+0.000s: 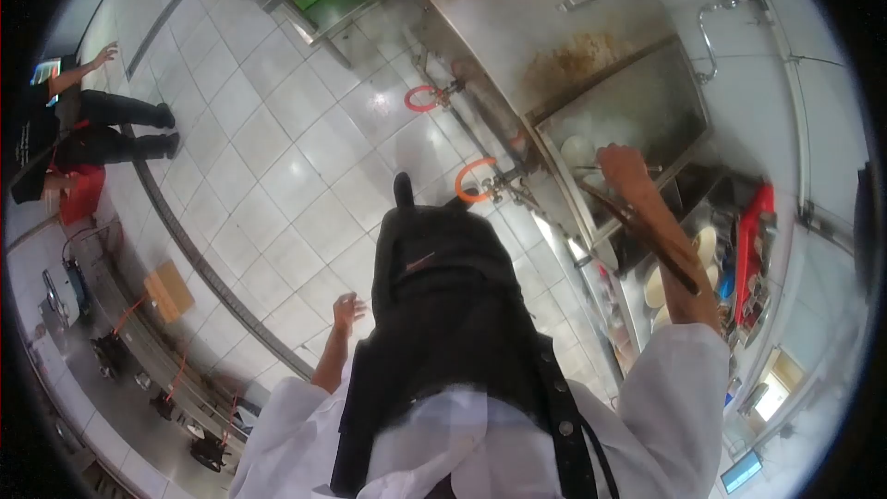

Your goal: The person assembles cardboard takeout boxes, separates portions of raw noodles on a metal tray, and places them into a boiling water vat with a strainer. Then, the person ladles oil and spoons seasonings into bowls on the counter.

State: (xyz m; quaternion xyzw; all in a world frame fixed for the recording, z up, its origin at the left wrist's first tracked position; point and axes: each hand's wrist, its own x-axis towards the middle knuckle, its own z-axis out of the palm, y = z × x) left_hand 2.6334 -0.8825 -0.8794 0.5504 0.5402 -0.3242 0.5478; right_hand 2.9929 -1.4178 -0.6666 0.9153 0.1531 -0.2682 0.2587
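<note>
My right hand (624, 169) is closed over a steaming metal vat (637, 115) on the right. What its fingers grip is hidden; a thin bar shows on either side of the fist. A long brown handle (661, 245) runs beside my right wrist and forearm, and I cannot tell whether the hand holds it. Just left of the fist, a pale round thing (577, 150) sits in the vat, blurred by steam. Low at my side, my left hand (347, 312) hangs over the tiled floor with its fingers apart and nothing in them.
A stained steel cover (564, 23) adjoins the vat, with an orange ring valve (476, 180) and a red ring valve (422, 99) in front. Bowls and a red tray (753, 249) lie to the right. Another person (83, 129) stands far left, near a cardboard box (169, 292).
</note>
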